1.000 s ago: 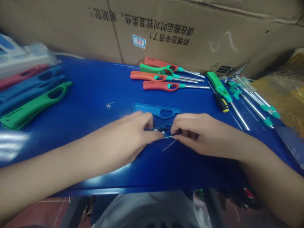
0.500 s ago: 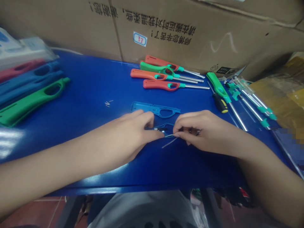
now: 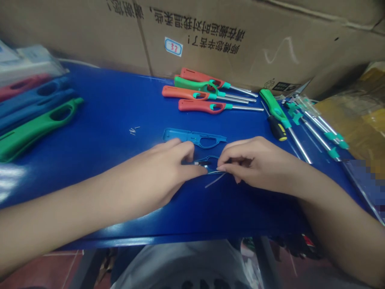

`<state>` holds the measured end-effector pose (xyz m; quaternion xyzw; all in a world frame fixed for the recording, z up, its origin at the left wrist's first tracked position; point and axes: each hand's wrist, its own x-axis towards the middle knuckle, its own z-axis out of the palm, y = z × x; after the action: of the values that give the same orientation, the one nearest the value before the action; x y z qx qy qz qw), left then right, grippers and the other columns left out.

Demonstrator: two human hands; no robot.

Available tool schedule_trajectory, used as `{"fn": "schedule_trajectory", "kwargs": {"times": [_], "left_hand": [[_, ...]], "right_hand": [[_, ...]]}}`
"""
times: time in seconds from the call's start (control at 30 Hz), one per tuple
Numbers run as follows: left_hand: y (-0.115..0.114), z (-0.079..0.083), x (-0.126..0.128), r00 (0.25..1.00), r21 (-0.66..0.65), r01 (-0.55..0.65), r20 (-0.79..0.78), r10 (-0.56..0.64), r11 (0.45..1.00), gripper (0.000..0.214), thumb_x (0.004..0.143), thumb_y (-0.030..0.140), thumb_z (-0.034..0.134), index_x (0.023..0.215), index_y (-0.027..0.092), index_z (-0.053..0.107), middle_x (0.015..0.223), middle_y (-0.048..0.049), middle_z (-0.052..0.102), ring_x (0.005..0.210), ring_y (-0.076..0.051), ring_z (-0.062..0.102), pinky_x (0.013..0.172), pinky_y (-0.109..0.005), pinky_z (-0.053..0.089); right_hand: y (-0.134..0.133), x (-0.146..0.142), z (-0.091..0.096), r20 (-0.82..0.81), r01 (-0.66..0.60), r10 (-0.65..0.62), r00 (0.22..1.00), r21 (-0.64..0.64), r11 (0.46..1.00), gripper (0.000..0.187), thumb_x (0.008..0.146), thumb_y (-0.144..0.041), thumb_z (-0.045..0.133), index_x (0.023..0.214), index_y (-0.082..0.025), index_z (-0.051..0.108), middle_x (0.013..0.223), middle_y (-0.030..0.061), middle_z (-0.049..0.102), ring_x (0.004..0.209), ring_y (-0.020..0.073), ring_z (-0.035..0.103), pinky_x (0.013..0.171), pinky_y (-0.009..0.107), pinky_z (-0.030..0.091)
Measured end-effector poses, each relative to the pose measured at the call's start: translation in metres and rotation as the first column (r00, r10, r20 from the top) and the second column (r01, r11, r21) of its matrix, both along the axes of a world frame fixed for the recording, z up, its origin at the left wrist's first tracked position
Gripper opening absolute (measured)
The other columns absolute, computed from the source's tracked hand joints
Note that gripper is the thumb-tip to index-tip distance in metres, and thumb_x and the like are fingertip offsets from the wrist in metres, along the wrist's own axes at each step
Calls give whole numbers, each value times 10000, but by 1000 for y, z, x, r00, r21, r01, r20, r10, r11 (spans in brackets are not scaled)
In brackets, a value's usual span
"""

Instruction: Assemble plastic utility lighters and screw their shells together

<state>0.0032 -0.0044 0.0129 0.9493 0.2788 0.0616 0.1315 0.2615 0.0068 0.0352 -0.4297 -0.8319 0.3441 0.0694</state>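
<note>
My left hand point(image 3: 162, 168) and my right hand point(image 3: 255, 162) meet near the front middle of the blue table point(image 3: 114, 116). Both are closed in a pinch on a blue lighter shell half point(image 3: 207, 163) that lies between them, with small metal and clear parts inside it. My hands hide most of the shell. A second blue shell half point(image 3: 195, 137) lies flat just behind my fingers. A thin clear tube point(image 3: 214, 180) rests on the table below my fingertips.
Several finished orange and green long lighters point(image 3: 207, 96) lie at the back. A green-handled screwdriver point(image 3: 276, 114) and teal-tipped metal tubes point(image 3: 319, 124) lie to the right. Green, blue and red shells point(image 3: 36, 116) are stacked at left. Small screws point(image 3: 134, 130) sit mid-table. Cardboard boxes point(image 3: 210, 36) stand behind.
My hands keep the same pinch on the blue shell half. The view has shifted slightly; my right fingers have closed in a little toward the left hand.
</note>
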Motion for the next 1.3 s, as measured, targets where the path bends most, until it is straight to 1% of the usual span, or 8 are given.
{"fn": "schedule_trajectory", "kwargs": {"times": [0.17, 0.33, 0.4, 0.63, 0.73, 0.97, 1.17, 1.3], "left_hand": [[0, 1, 0, 1000, -12, 5, -7, -5, 1000, 500, 931, 63, 489, 1330, 309, 664, 975, -73, 515, 859, -238, 519, 719, -347, 453], [-1, 2, 0, 1000, -26, 2, -17, -3, 1000, 501, 935, 71, 492, 1343, 310, 658, 975, -79, 517, 858, -241, 517, 714, -348, 448], [-1, 2, -1, 1000, -27, 3, -17, -3, 1000, 488, 937, 75, 495, 1334, 305, 663, 978, -79, 517, 861, -240, 515, 718, -347, 447], [0, 1, 0, 1000, -41, -6, 5, 6, 999, 449, 999, 125, 466, 1352, 330, 654, 1013, -76, 533, 894, -235, 514, 753, -343, 448], [0, 1, 0, 1000, -44, -9, -7, 9, 999, 442, 1005, 127, 460, 1355, 318, 652, 1008, -75, 525, 893, -235, 510, 761, -356, 457], [-2, 2, 0, 1000, -72, -14, 10, 14, 997, 473, 976, 94, 494, 1357, 329, 647, 1034, -71, 528, 928, -238, 511, 779, -371, 467], [-3, 3, 1, 1000, -82, -14, 16, 16, 997, 510, 961, 69, 495, 1368, 341, 637, 1062, -75, 536, 966, -247, 514, 790, -367, 470], [-2, 2, 2, 1000, -71, -6, 20, 7, 997, 490, 973, 81, 486, 1367, 329, 642, 1064, -80, 541, 979, -250, 518, 808, -372, 475]], "right_hand": [[-1, -2, -1, 29, -14, 12, 1000, 70, 997, 124, 897, -131, 645, 804, -184, 707, 764, -20, 669, 615, 76, 568, 594, 214, 412], [-2, -1, -2, 33, 3, -5, 999, 62, 998, 117, 883, -124, 643, 809, -190, 706, 730, -30, 668, 573, 72, 552, 568, 209, 404], [-1, -1, -1, 33, -2, -1, 999, 84, 996, 120, 884, -125, 644, 809, -193, 709, 740, -31, 670, 584, 74, 547, 569, 209, 398], [0, 3, -1, -12, -71, 74, 997, 152, 986, 141, 874, -76, 630, 834, -186, 708, 712, -40, 653, 595, 80, 515, 596, 219, 381], [1, 4, -1, -6, -106, 108, 994, 168, 980, 143, 883, -71, 617, 841, -184, 694, 738, -35, 660, 638, 91, 535, 615, 223, 383], [3, 4, 1, -1, -148, 150, 989, 131, 980, 166, 891, -56, 614, 849, -190, 704, 836, -13, 719, 767, 121, 629, 718, 244, 436], [2, 6, 3, -3, -184, 186, 983, 137, 973, 187, 898, -53, 601, 827, -191, 706, 835, -5, 716, 779, 128, 644, 734, 251, 451], [1, 6, 4, 0, -196, 198, 980, 137, 971, 193, 903, -54, 594, 812, -193, 693, 828, -5, 707, 774, 131, 639, 734, 254, 456]]}}
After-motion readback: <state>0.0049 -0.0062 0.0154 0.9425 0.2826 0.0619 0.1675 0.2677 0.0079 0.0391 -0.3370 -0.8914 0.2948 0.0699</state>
